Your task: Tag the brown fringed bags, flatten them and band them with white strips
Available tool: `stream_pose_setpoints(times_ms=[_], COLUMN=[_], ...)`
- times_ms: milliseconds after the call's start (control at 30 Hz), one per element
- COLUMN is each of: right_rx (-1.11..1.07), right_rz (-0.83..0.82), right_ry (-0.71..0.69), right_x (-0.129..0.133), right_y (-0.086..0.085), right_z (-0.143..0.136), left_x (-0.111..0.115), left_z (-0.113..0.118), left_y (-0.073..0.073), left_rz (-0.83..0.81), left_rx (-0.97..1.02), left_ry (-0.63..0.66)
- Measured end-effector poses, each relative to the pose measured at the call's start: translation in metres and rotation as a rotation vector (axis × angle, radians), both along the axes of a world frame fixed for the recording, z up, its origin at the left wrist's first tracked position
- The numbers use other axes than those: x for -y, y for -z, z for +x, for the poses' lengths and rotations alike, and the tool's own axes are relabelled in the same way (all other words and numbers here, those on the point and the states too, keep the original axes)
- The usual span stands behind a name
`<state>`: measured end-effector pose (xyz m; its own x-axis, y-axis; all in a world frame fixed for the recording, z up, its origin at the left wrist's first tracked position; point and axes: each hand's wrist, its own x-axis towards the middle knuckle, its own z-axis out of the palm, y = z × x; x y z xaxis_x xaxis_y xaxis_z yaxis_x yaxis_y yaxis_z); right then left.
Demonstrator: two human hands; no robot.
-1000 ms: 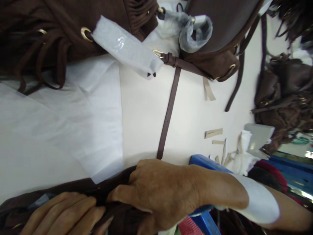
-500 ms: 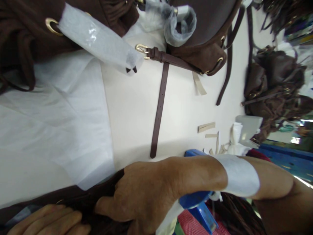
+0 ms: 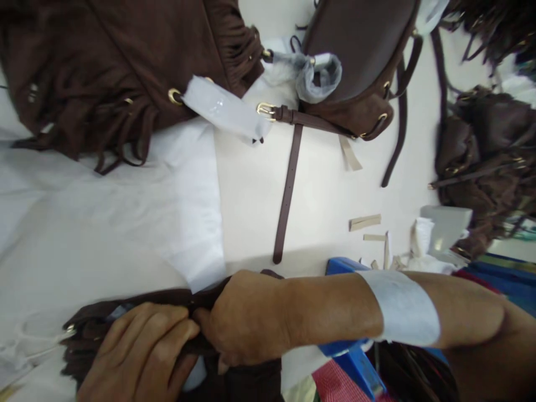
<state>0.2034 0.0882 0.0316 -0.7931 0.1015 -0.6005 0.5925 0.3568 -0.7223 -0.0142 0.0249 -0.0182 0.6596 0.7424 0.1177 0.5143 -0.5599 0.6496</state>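
A dark brown bag (image 3: 251,382) with a fringed end lies at the bottom of the head view, partly covered by my hands. My left hand (image 3: 142,349) has its bent fingers closed on the bag's upper part. Right beside it, my right hand (image 3: 245,321) is closed on the same bag near its edge, with the fingertips largely hidden. Something pale shows inside the bag under my left hand. A wide white band (image 3: 402,307) circles my right forearm.
Beyond my hands lie white sheeting (image 3: 184,206), a fringed brown bag (image 3: 138,50), a smooth brown bag (image 3: 360,44) and a loose strap (image 3: 288,195). A blue tool or stand (image 3: 360,368) is under my right forearm. More brown bags (image 3: 494,128) are piled at right.
The view has shifted, showing more of both fringed bags. My left hand has come up and right, closer to my right hand, and both remain on the lower bag.
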Motion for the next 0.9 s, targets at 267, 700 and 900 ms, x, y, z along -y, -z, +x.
stream_pose_setpoints(times_ms=[267,700,900], right_rx=[0.06,0.111,0.076], right_rz=[0.706,0.835,0.72], right_ry=[0.559,1.265,1.438], right_x=[0.056,0.151,0.135], right_y=[-0.046,-0.021,-0.03], right_z=[0.012,-0.062,-0.076], left_x=[-0.004,-0.006,-0.012], left_z=[0.016,0.007,0.001], left_y=[-0.01,-0.011,-0.013], left_rz=[0.162,0.08,-0.035], left_rx=[-0.127,0.12,0.196], left_ry=[0.023,0.002,0.002])
